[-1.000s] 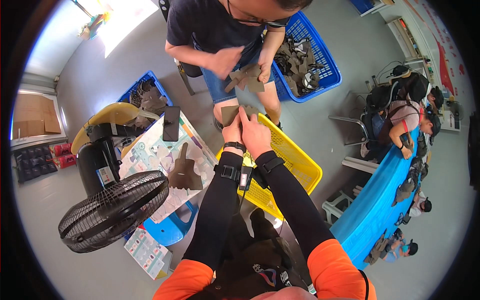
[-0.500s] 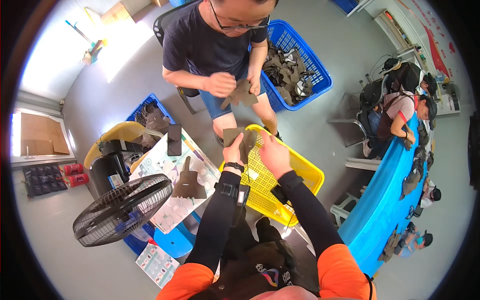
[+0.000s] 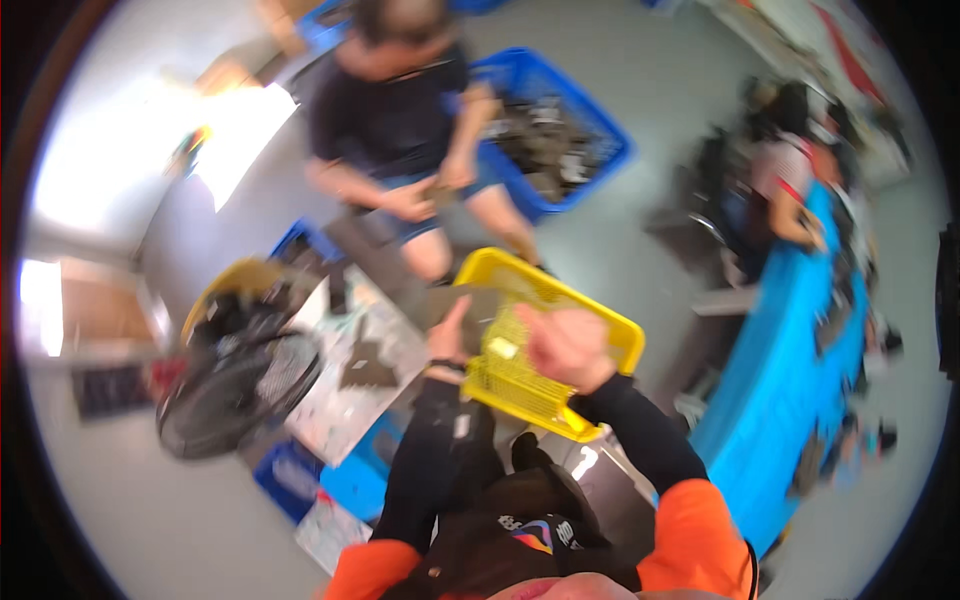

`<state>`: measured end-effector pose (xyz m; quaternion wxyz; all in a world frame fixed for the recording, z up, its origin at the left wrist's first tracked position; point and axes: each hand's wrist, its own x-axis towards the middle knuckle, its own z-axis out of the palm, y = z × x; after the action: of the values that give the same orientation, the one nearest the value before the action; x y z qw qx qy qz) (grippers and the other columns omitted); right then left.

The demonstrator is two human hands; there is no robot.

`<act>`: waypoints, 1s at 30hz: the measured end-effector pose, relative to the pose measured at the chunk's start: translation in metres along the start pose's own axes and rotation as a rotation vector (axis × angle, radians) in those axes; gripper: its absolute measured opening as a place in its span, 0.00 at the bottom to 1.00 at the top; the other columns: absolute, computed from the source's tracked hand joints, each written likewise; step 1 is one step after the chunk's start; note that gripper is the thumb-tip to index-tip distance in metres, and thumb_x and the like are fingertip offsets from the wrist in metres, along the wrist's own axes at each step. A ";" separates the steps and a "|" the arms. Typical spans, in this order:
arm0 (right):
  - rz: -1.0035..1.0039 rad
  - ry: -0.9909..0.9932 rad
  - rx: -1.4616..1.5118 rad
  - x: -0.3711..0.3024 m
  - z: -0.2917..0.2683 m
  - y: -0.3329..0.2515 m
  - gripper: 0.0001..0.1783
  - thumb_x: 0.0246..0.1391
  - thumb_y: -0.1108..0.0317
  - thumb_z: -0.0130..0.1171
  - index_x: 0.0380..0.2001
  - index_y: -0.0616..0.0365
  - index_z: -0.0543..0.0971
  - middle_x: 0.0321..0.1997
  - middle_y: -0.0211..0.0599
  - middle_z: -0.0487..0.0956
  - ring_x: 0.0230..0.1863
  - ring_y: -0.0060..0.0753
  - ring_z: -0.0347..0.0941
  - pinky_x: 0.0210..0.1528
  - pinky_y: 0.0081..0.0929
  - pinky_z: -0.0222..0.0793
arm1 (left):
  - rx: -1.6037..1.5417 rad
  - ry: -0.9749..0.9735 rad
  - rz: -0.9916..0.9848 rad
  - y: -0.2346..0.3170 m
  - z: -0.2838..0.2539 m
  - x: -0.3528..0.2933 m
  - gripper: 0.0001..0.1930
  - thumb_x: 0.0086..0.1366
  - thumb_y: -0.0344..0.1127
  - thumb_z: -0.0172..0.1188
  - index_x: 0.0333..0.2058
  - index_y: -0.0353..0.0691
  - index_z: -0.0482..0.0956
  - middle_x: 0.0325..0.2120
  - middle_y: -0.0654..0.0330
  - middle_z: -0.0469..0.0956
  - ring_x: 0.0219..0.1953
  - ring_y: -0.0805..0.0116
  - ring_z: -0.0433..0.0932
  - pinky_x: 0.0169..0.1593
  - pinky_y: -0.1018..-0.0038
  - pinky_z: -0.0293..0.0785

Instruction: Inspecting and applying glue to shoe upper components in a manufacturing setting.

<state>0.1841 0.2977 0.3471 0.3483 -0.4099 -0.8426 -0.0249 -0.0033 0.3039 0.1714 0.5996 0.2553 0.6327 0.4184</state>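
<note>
My left hand (image 3: 449,337) grips a flat grey-brown piece of fabric (image 3: 474,304), its thumb up against the piece's near side. The fabric is over the left end of a yellow plastic basket (image 3: 627,345). To its right, my right hand (image 3: 572,345) hangs above the basket, smeared by motion. Whether its fingers hold anything does not show. Inside the basket lies a small white label (image 3: 502,347).
A seated co-worker (image 3: 395,125) faces me, both hands together at the lap. Behind stands a blue basket (image 3: 612,150) of brown pieces. On my left are a table (image 3: 335,405) bearing another brown piece (image 3: 369,366) and a black fan (image 3: 240,392). A blue-covered table (image 3: 745,430) runs along the right.
The whole view has shifted and blurred. My right hand has moved right, away from the fabric, while my left hand keeps hold of it. The co-worker's hands have come closer together.
</note>
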 end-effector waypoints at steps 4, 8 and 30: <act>0.285 0.018 -0.004 -0.040 0.001 0.003 0.19 0.38 0.71 0.58 0.40 0.51 0.76 0.21 0.29 0.70 0.19 0.34 0.69 0.20 0.31 0.64 | -0.617 -0.272 -0.403 0.026 0.003 -0.021 0.19 0.60 0.39 0.60 0.45 0.33 0.75 0.43 0.57 0.77 0.42 0.63 0.76 0.47 0.67 0.73; 0.416 0.004 -0.150 -0.087 -0.033 0.006 0.18 0.39 0.70 0.58 0.39 0.52 0.75 0.23 0.30 0.71 0.21 0.34 0.72 0.19 0.32 0.65 | -0.292 -0.345 -0.311 0.034 0.014 -0.043 0.20 0.60 0.39 0.60 0.47 0.30 0.73 0.44 0.57 0.77 0.42 0.63 0.77 0.47 0.67 0.73; 0.625 0.786 -0.893 -0.223 -0.328 -0.073 0.32 0.44 0.80 0.51 0.57 0.53 0.67 0.58 0.49 0.68 0.20 0.30 0.69 0.23 0.20 0.68 | 0.140 -0.985 -0.295 -0.006 0.193 -0.170 0.18 0.57 0.30 0.62 0.47 0.35 0.73 0.42 0.57 0.77 0.42 0.65 0.77 0.45 0.71 0.74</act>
<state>0.4122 -0.0078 0.4777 0.4168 -0.6999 -0.4037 -0.4166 0.2110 0.2037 0.2727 0.8604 0.3694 0.3312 0.1165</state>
